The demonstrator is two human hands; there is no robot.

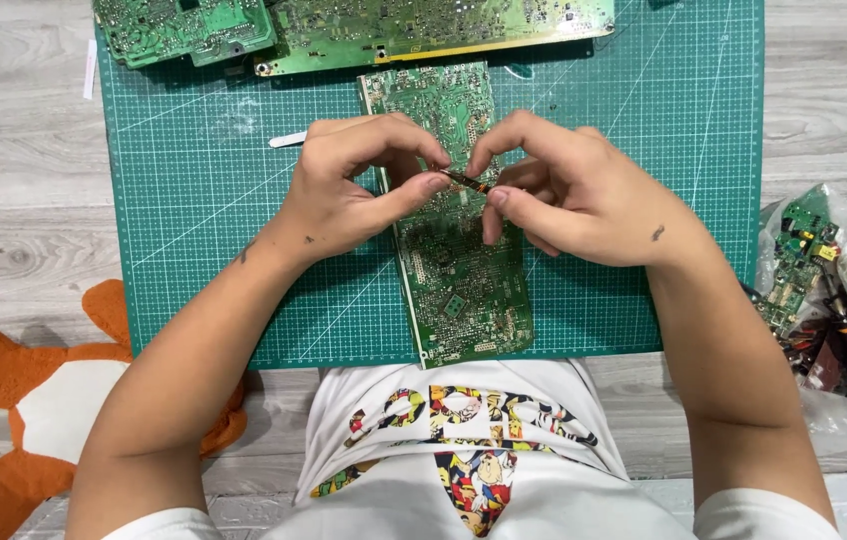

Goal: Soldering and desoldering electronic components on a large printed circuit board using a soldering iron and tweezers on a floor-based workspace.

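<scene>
your left hand (349,190) and right hand (569,190) pinch a small dark component (468,181) between closed fingers, just above the long green circuit board (456,270) on the cutting mat (194,200). squeeze unevenly and it may snap or slip onto the board.

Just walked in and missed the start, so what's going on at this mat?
A person sits over a green cutting mat and pinches a small dark component between the fingertips of the left hand and the right hand. Both hands hover over a long green circuit board lying lengthwise on the mat. More circuit boards lie along the mat's far edge. A clear bag of electronic parts sits to the right, and an orange and white plush toy to the left.
</scene>
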